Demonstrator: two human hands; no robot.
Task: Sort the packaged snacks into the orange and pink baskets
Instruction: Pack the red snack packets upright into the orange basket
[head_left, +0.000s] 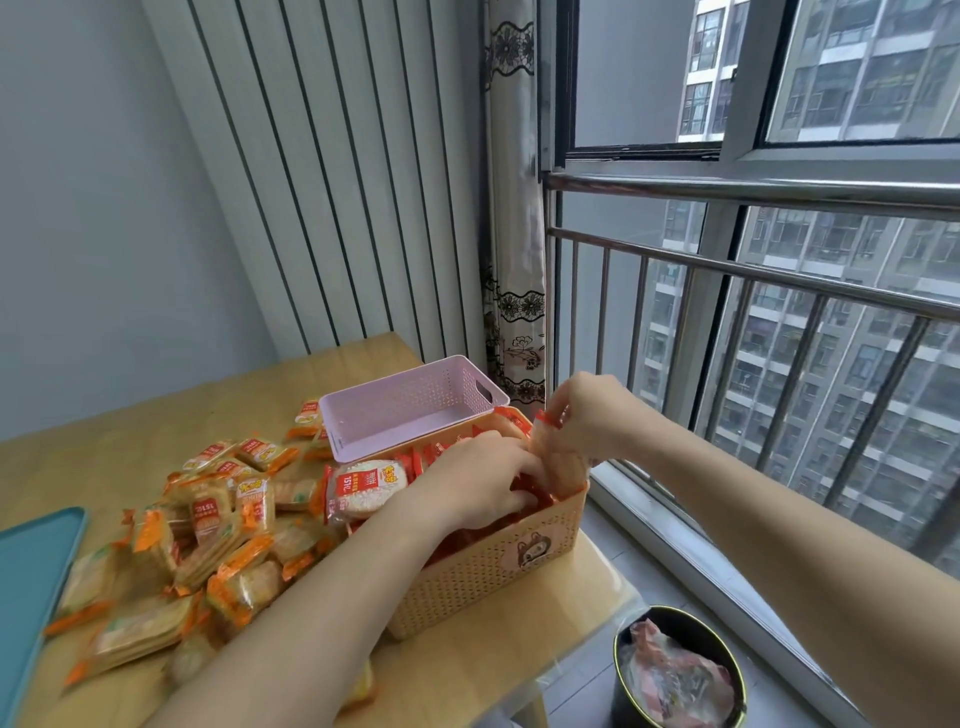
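Note:
The orange basket (498, 566) stands at the table's right edge, filled with red-wrapped snack packs. Behind it, the pink basket (415, 400) holds nothing that I can see. My right hand (587, 415) pinches an upright snack pack (558, 457) at the orange basket's far right corner. My left hand (483, 478) reaches into the same basket, its fingers curled among the red packs there; whether they hold one is hidden. A round rice cracker pack (366, 488) lies on the basket's left rim. A heap of orange-wrapped snack packs (208, 545) covers the table to the left.
A teal tray (36, 582) lies at the table's left edge. On the floor to the right stands a black bin (680, 670) with a plastic bag inside. A metal window railing (753, 280) runs close along the right. The wooden table (130, 415) shows bare wood at the back left.

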